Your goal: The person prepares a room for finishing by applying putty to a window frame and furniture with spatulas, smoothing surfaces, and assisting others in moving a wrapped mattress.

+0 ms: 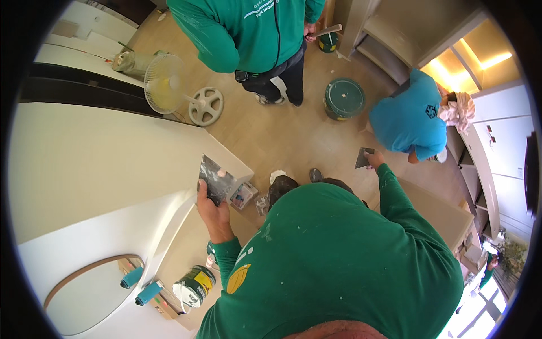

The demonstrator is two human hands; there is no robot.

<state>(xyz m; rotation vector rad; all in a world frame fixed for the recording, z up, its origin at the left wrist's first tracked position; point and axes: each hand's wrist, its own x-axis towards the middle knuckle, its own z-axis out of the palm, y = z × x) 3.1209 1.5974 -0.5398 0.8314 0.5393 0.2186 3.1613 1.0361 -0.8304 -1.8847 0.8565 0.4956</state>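
Note:
My left hand (213, 217) is closed around a wide, flat metal putty blade (215, 176), held up beside the corner of a cream-coloured panel (130, 169). Pale smears and a small light patch show on the blade's face. Out to the right, my right hand (375, 160) grips a smaller dark putty knife (363, 157) above the floor. Its handle is mostly covered by my fingers. Both arms are in green sleeves, spread apart.
Ahead stands a person in a green jacket (254, 34), holding a stick-like tool. A person in a blue shirt (412, 116) bends by lit shelves at right. A lidded green bucket (344, 97), a white fan (164, 83) and a paint bucket (195, 285) stand around me.

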